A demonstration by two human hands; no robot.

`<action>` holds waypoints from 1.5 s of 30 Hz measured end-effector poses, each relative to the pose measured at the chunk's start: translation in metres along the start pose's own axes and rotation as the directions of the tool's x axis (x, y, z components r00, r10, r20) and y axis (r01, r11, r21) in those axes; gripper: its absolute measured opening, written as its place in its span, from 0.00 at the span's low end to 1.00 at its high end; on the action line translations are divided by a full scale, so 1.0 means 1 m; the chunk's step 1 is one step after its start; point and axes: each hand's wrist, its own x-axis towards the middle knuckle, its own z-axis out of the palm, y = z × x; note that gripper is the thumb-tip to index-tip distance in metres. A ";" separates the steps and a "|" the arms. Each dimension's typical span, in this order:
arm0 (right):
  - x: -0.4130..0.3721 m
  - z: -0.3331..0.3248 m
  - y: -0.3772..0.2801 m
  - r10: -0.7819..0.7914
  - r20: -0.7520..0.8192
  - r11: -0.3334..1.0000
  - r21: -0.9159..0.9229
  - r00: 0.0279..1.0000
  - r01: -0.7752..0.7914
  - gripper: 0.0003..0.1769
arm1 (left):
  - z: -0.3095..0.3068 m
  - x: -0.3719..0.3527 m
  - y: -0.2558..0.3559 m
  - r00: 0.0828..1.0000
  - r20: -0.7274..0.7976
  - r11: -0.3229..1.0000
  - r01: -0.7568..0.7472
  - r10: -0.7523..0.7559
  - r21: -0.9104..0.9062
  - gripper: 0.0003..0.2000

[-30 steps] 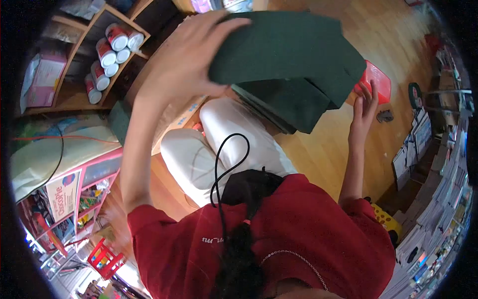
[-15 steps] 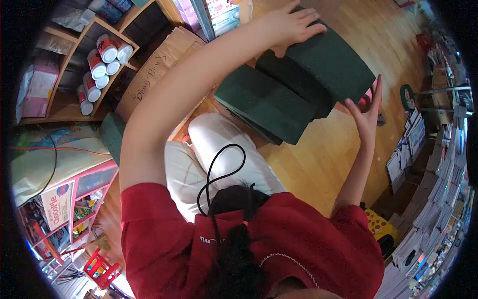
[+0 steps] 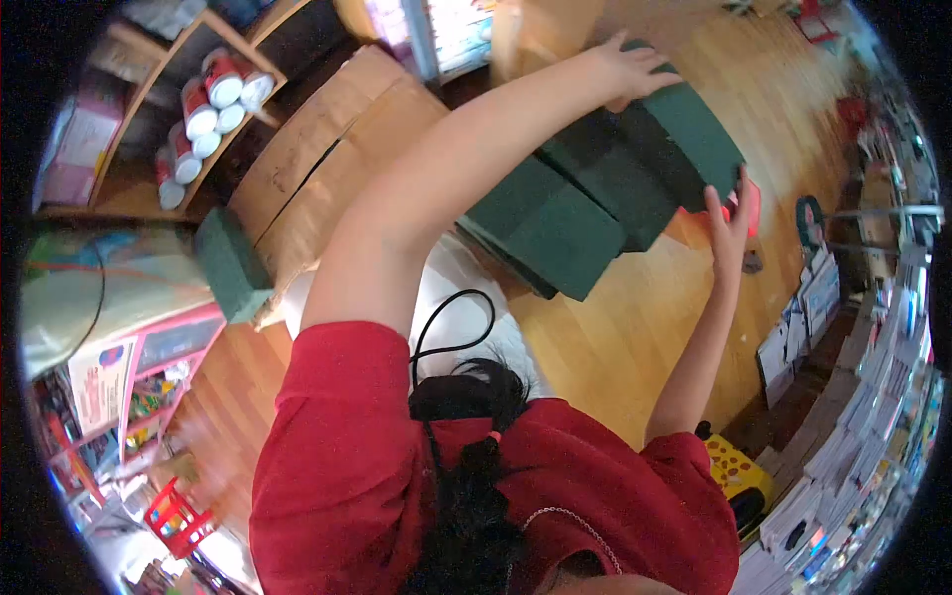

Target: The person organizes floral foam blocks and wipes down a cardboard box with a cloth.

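Note:
A dark green block [image 3: 694, 134] is held between my two hands at the upper right. My left hand [image 3: 635, 74] grips its far end, with the fingers bent over the edge. My right hand [image 3: 729, 223] holds the near right corner between thumb and fingers. More dark green blocks [image 3: 550, 223] lie against it on the left, in front of my white-clothed legs. Something red [image 3: 752, 206] shows just behind my right hand.
Brown cardboard [image 3: 337, 149] lies at the left of my legs, near a separate green block [image 3: 230, 266]. A wooden shelf [image 3: 139, 193] holds red-and-white cans [image 3: 201, 114]. Paper stacks [image 3: 828, 446] line the right side. A yellow item [image 3: 739, 471] stands near my right elbow.
The held block has shifted right and tilted, showing a narrower face. My left hand has moved right with it. The view has shifted, and more cardboard shows.

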 end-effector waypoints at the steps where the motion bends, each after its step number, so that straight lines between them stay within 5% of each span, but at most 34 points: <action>1: 0.001 0.002 0.012 -0.112 -0.046 0.989 -0.106 0.993 0.107 0.37 | -0.003 -0.014 -0.003 0.998 -0.066 0.999 0.017 -0.020 -0.044 0.44; 2: -0.002 0.001 0.022 -0.018 -0.070 1.000 0.016 0.997 0.020 0.38 | -0.005 -0.034 -0.008 0.974 -0.226 0.990 -0.027 -0.005 -0.140 0.37; 4: -0.005 -0.002 0.040 -0.249 -0.175 0.949 -0.241 0.952 0.204 0.37 | -0.021 -0.085 -0.011 0.850 -0.526 0.950 -0.141 -0.028 -0.278 0.24; 6: -0.022 -0.004 0.009 -0.191 -0.265 0.979 -0.127 0.945 0.162 0.33 | -0.047 -0.171 -0.010 0.758 -0.593 0.914 0.010 -0.272 -0.406 0.15; 9: -0.056 0.003 -0.002 -0.108 -0.381 0.992 0.021 0.918 0.126 0.25 | -0.036 -0.321 -0.028 0.528 -0.564 0.758 0.566 -0.635 -0.324 0.09; 10: -0.067 0.009 -0.007 -0.134 -0.342 0.989 0.015 0.930 0.148 0.24 | -0.022 -0.370 -0.035 0.339 -0.566 0.601 0.707 -0.751 -0.373 0.08; 11: -0.076 0.014 -0.013 -0.162 -0.302 0.985 0.004 0.940 0.171 0.23 | -0.021 -0.420 -0.037 0.265 -0.523 0.459 0.841 -0.810 -0.285 0.10; 12: -0.081 0.022 -0.018 -0.193 -0.264 0.980 -0.006 0.945 0.199 0.22 | 0.000 -0.480 -0.042 0.184 -0.408 0.248 0.963 -0.894 -0.108 0.22; 14: -0.088 0.039 -0.027 -0.181 -0.191 0.980 0.043 0.965 0.192 0.21 | 0.006 -0.533 -0.034 -0.364 -0.152 -0.386 0.909 -0.919 0.160 0.42; 17: -0.096 0.057 -0.042 -0.137 -0.078 0.983 0.109 0.988 0.145 0.21 | 0.020 -0.581 -0.020 -0.558 -0.032 -0.555 0.815 -0.829 0.164 0.57; 23: -0.096 0.090 -0.067 -0.179 0.018 0.972 0.159 0.984 0.174 0.21 | 0.045 -0.612 -0.020 -0.671 0.079 -0.662 0.741 -0.738 0.114 0.64; 26: -0.098 0.089 -0.066 -0.162 0.047 0.973 0.176 0.986 0.151 0.21 | 0.031 -0.602 -0.011 -0.614 0.158 -0.621 0.784 -0.773 0.004 0.66; 31: -0.103 0.096 -0.069 -0.131 0.057 0.956 0.272 0.990 0.111 0.17 | 0.048 -0.607 -0.011 -0.648 0.097 -0.631 0.760 -0.755 0.156 0.63; 33: -0.104 0.090 -0.063 -0.132 0.038 0.948 0.296 0.990 0.115 0.14 | 0.043 -0.632 -0.008 -0.489 0.165 -0.501 0.865 -0.856 -0.036 0.58; 34: -0.105 0.092 -0.065 -0.128 0.017 0.942 0.314 0.992 0.116 0.13 | 0.027 -0.621 0.003 -0.339 0.276 -0.430 0.803 -0.899 -0.413 0.57; 35: -0.105 0.094 -0.068 -0.126 -0.002 0.936 0.332 0.992 0.119 0.12 | -0.001 -0.606 0.014 -0.159 0.333 -0.360 0.589 -0.929 -0.724 0.55; 37: -0.108 0.096 -0.073 -0.100 0.021 0.938 0.335 0.995 0.087 0.10 | -0.047 -0.553 0.039 -0.111 0.310 -0.320 0.531 -0.944 -0.785 0.53; 39: -0.106 0.099 -0.072 -0.096 0.046 0.927 0.367 0.994 0.073 0.09 | -0.076 -0.517 0.040 0.228 0.128 0.048 0.637 -0.965 -0.770 0.55; 41: -0.094 0.097 -0.068 -0.247 0.044 0.946 0.229 0.968 0.231 0.09 | -0.102 -0.462 0.032 0.504 0.015 0.335 0.596 -0.863 -0.730 0.55; 42: -0.087 0.093 -0.067 -0.320 0.052 0.938 0.157 0.946 0.309 0.09 | -0.110 -0.436 0.026 0.602 -0.017 0.464 0.597 -0.798 -0.654 0.55; 45: -0.067 0.073 -0.080 -0.115 0.042 0.935 0.342 0.993 0.093 0.14 | -0.124 -0.356 0.019 0.864 -0.065 0.689 0.350 -0.499 -0.635 0.53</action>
